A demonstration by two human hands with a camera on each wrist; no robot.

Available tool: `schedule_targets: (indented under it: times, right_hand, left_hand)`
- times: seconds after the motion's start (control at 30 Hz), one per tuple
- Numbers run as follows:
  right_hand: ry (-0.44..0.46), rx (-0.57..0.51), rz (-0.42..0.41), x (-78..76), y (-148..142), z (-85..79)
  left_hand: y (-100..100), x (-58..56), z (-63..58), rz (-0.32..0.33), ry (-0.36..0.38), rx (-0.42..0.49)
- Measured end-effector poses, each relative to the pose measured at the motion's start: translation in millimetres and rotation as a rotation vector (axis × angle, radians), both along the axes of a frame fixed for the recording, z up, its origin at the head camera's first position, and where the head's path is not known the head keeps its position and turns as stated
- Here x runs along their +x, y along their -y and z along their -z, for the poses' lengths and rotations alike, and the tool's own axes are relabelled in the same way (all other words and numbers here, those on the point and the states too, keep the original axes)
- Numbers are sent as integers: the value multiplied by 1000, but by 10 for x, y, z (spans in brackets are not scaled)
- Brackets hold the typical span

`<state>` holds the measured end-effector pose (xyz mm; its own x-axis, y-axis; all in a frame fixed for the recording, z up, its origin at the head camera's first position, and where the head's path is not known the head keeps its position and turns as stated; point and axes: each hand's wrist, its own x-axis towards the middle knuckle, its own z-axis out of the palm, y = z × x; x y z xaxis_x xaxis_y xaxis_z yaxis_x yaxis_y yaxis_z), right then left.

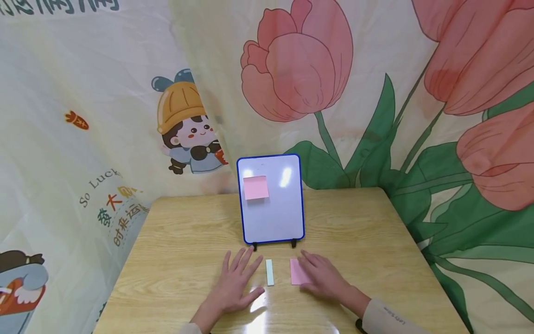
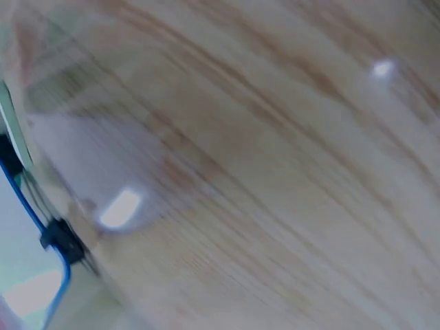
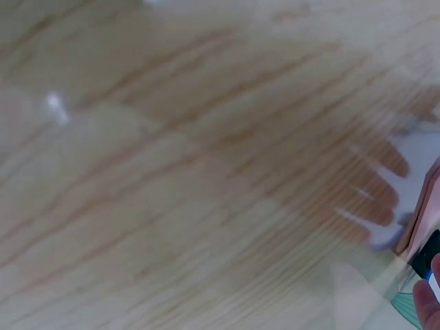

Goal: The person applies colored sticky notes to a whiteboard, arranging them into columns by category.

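Observation:
My left hand [image 1: 233, 286] lies over the wooden table with fingers spread, left of a narrow pale green strip [image 1: 270, 272]. A pink sticky-note pad [image 1: 297, 272] lies right of that strip. My right hand [image 1: 327, 280] reaches over the pad and covers its right part, with the fingers near its top and the thumb near its lower edge. Fingertips [image 3: 427, 302] of the right hand show at the lower right corner of the right wrist view. Behind the hands stands a small whiteboard [image 1: 277, 218] with a blue frame, bearing a pink sticky note [image 1: 256, 188] at its upper left.
Black feet [image 1: 294, 242] hold the whiteboard upright on the wooden table [image 1: 179, 241]. A printed cloth [image 1: 117, 69] with tulips and cartoon figures hangs behind and beside the table. Glossy reflections show on the tabletop in both wrist views.

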<state>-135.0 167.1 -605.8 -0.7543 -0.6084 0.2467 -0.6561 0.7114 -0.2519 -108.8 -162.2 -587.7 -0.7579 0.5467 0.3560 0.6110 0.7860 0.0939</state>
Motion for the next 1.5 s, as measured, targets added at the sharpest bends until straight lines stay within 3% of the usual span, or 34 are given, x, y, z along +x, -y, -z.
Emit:
schedule_targets:
  times: [0.33, 0.47, 0.67, 0.8, 0.9, 1.13, 1.5]
  right_hand:
    - [20, 33, -36, 42, -7, 76]
    - [31, 63, -29, 34, 5, 116]
    - [-35, 81, -16, -3, 24, 104]
    - [-65, 109, -27, -41, 30, 69]
    - [-55, 118, -35, -71, 28, 37]
    - [-76, 86, -53, -105, 27, -13]
    - [-111, 13, -43, -123, 86, -28]
  left_hand:
    - [-301, 73, 25, 158, -73, -84]
    - [-408, 126, 14, 219, -44, -124]
    - [-566, 188, -16, 318, -27, -162]
    - [-654, 217, -34, 383, -79, -187]
    - [-706, 220, -44, 412, -104, -206]
    - [-802, 226, -25, 474, -82, -256]
    - [-918, 225, -31, 486, 1, -336]
